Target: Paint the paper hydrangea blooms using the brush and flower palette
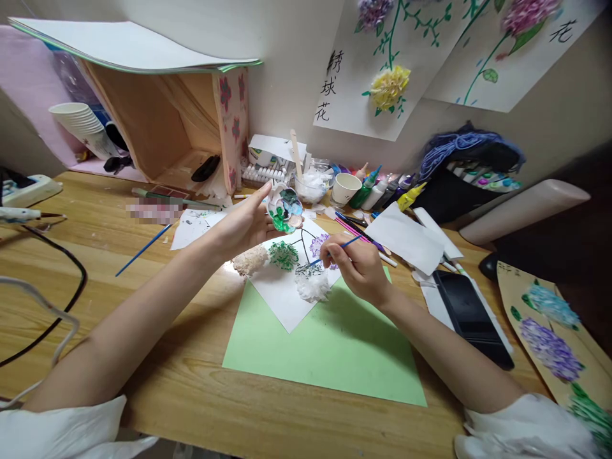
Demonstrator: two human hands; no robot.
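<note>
My left hand (251, 220) holds a small paint palette (285, 209) smeared with green, blue and white, tilted above the paper. In my right hand (356, 264) is a thin blue paintbrush (351, 242), pinched between thumb and fingers. Its tip meets a paper flower (313, 285) that is white below and dark green on top. Beside that flower on the white paper (290, 315) sit a green flower (284, 255) and a purple one (319, 245) partly behind my right hand. A beige flower (249, 260) lies at the paper's left edge.
Under the white paper lies a green sheet (325, 357). Behind stand a paper cup (345, 190), paint bottles (373, 191) and a tub (313, 185) with a wooden stick. A black phone (471, 312) lies right; another blue brush (143, 250) and a cable (71, 306) lie left.
</note>
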